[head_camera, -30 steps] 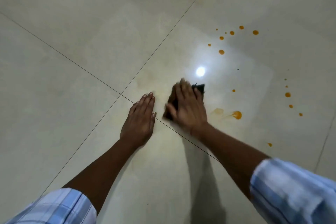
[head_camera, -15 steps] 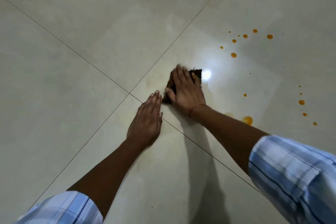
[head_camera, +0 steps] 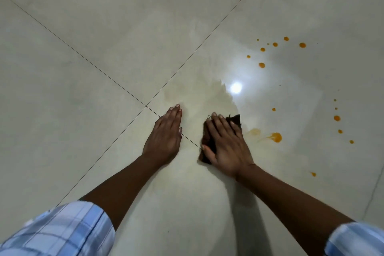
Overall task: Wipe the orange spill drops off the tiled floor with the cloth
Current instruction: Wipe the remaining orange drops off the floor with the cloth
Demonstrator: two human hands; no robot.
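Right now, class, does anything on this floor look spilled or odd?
Yes: orange drops dot the tiles right of the cloth, the biggest smeared beside it. A dull yellowish film lies ahead of the right hand pressing the cloth.

The tiled floor (head_camera: pixel 104 27) fills the whole view: large, glossy, pale cream tiles with faint mottling. Thin dark grout lines (head_camera: pixel 93 64) run diagonally and cross at one junction (head_camera: pixel 146 106) left of centre; another grout line (head_camera: pixel 373 191) shows near the right edge. A small, round, bright light reflection (head_camera: pixel 236 87) glares on the tile right of centre, with a paler sheen (head_camera: pixel 295 93) spread around it.
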